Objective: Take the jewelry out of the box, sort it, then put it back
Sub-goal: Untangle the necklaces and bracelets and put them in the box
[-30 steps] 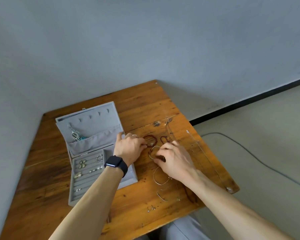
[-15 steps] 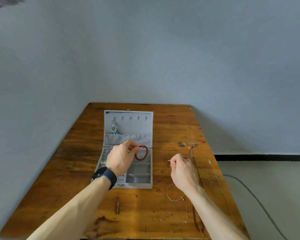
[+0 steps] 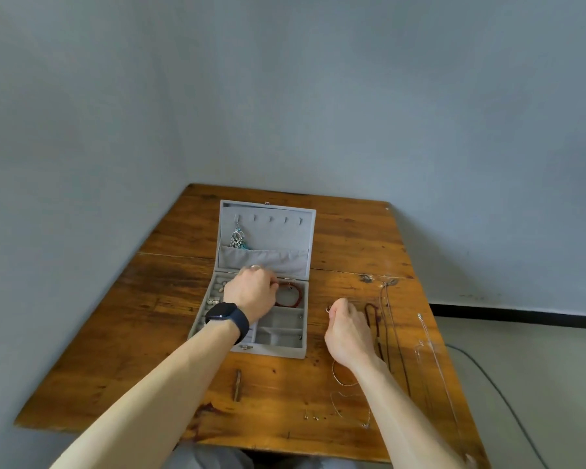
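Grey jewelry box (image 3: 270, 352) sits open on the wooden table (image 3: 142, 336), with the lid (image 3: 278, 231) tipped back toward the wall. A dangly silver-and-teal earring (image 3: 237, 239) hangs from a hook inside the lid. The left rows of the box tray hold small pale earrings (image 3: 216, 294); the right side is split into compartments.

Left hand (image 3: 252, 292) is over the tray with a dark smartwatch (image 3: 226, 318) on the wrist. Its fingers curl down round the left edge of the red bead bracelet (image 3: 292, 295). The bracelet lies in the far right compartment, next to the hinge.

Right hand (image 3: 347, 328) is above the table, just right of the box. Its fingers are curled in, and thumb and forefinger pinch a small silver piece (image 3: 328, 310), too small to identify.

More jewelry is laid out on the table to the right of that hand:
- a dark red beaded strand (image 3: 372, 319)
- thin dark necklaces (image 3: 391, 336)
- a silver chain (image 3: 430, 353) near the table edge

A thin silver bangle (image 3: 338, 379) shows partly under the right wrist. Tiny studs (image 3: 313, 417) lie near the front edge. A cable (image 3: 508, 404) runs across the floor on the right.
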